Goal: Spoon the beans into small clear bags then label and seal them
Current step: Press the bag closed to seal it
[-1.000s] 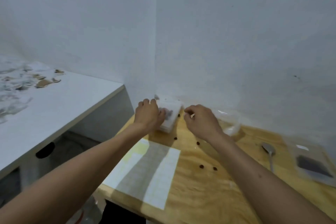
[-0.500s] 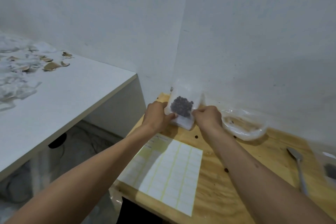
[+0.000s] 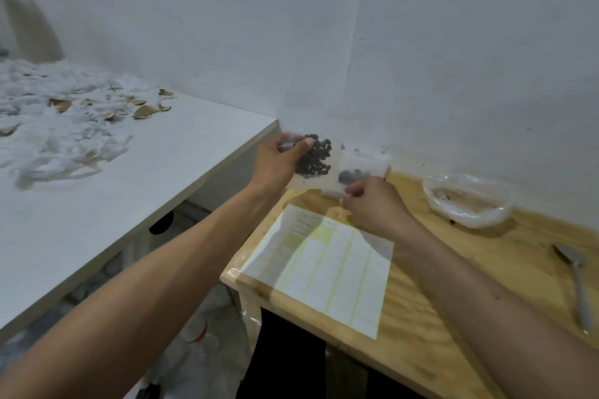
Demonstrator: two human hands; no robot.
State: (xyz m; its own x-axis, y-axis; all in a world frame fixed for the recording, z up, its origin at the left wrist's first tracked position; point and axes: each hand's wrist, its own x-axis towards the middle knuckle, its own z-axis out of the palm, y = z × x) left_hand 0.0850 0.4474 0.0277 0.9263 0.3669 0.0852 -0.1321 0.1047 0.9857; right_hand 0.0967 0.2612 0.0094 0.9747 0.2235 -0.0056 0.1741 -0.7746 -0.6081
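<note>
Holding a small clear plastic bag of dark beans (image 3: 312, 160) above the wooden table (image 3: 453, 269), the left hand (image 3: 275, 165) pinches one edge while the right hand (image 3: 372, 204), its grip closed on the bottom corner, should keep it level for sealing.

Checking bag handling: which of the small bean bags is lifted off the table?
The bag of dark beans gripped in the left hand, held up against the wall. The other small bag sits low on the wooden table, by the right hand.
</note>
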